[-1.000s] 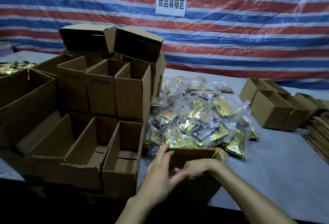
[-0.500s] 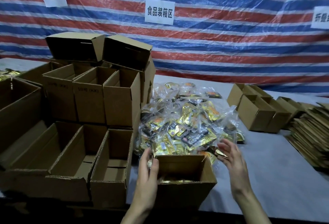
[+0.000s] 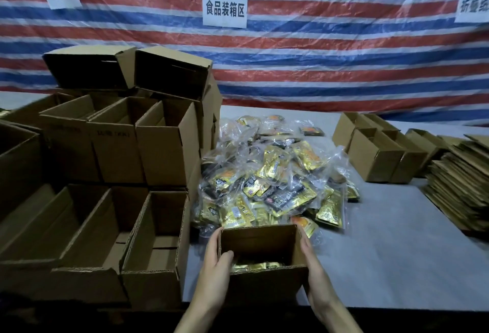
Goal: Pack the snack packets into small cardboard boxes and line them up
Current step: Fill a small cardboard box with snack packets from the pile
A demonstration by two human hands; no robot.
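Note:
A small open cardboard box (image 3: 260,242) stands at the near edge of the grey table (image 3: 397,248), with gold snack packets (image 3: 254,266) lying in its bottom. My left hand (image 3: 214,266) grips its left wall, thumb hooked over the near rim. Against the box's right wall my right hand (image 3: 315,274) presses with straight fingers. Just behind the box lies a big pile of gold and black snack packets in clear bags (image 3: 272,182).
Open empty boxes (image 3: 156,227) sit in a row to the left, with more boxes stacked behind them (image 3: 166,147). At the right stand a few small boxes (image 3: 375,155) and a stack of flat cardboard blanks (image 3: 460,182). A striped tarp hangs behind.
My hands left the top of the box. The left one moved to its left side first; the right one then came from the packet pile to the box's right wall.

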